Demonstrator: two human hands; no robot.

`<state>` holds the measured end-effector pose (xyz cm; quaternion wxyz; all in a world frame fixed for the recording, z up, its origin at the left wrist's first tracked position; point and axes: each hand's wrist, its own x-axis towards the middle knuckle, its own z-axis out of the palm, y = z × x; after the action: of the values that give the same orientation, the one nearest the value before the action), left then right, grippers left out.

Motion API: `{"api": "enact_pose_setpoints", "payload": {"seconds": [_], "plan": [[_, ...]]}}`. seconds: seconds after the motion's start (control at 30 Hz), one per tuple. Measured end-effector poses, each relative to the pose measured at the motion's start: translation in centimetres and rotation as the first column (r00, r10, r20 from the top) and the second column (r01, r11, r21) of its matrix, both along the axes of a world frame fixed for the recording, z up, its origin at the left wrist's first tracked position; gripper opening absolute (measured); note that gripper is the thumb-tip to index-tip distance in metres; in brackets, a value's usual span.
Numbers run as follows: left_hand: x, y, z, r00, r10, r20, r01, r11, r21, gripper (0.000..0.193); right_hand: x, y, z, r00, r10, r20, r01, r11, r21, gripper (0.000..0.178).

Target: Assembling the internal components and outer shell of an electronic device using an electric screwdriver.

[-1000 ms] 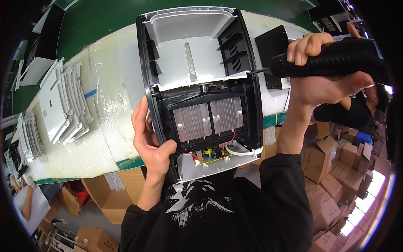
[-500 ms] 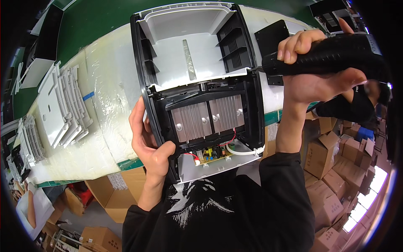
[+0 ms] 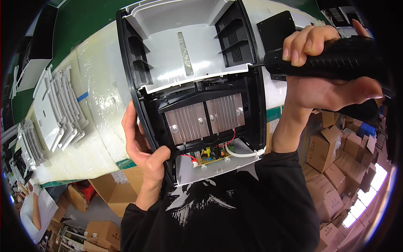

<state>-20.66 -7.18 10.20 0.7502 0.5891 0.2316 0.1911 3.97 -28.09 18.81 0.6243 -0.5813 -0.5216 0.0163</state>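
A black and white appliance housing (image 3: 247, 90) stands tilted in front of me, its inside showing. Two finned metal heat sinks (image 3: 188, 122) sit in its middle, and a small circuit board (image 3: 210, 156) with red wires and a white cable (image 3: 241, 155) lies below them. My left hand (image 3: 147, 153) is closed round the housing's left edge, thumb in front and fingers behind. In my right hand (image 3: 312, 80) is a black electric screwdriver (image 3: 340, 56), held sideways. Its thin bit points left and meets the housing's right side, near the white panel's (image 3: 201, 80) corner.
On the plastic-covered bench (image 3: 100, 113), white molded panels (image 3: 58, 109) are stacked at the left. A black flat part (image 3: 275, 33) lies behind the screwdriver. Cardboard boxes (image 3: 336, 176) pile up at the right, and an open carton (image 3: 115, 189) stands below the bench edge. Another person's arm (image 3: 35, 210) shows at lower left.
The housing has shifted a little to the left, my left hand with it. The screwdriver and my right hand sit slightly farther right, and more of the bit shows at the housing's side.
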Motion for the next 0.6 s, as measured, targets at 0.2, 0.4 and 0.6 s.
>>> {"api": "enact_pose_setpoints", "payload": {"seconds": [0.2, 0.4, 0.6], "plan": [[-0.1, 0.1, -0.2, 0.999, 0.016, -0.040, -0.015, 1.000, 0.017, 0.095, -3.1, 2.2, 0.1, 0.975, -0.214, -0.066, 0.221, 0.966, 0.134, 0.098], [0.2, 0.0, 0.0, 0.999, 0.021, -0.027, -0.020, 0.999, 0.033, 0.095, -1.3, 1.8, -0.6, 0.988, 0.119, -0.099, -0.097, 0.974, 0.205, 0.096], [0.0, 0.0, 0.2, 1.000, 0.026, -0.007, -0.026, 1.000, 0.010, 0.095, -8.2, 8.8, 1.3, 0.523, -0.728, -0.442, 0.835, 0.542, 0.095, 0.060]]}}
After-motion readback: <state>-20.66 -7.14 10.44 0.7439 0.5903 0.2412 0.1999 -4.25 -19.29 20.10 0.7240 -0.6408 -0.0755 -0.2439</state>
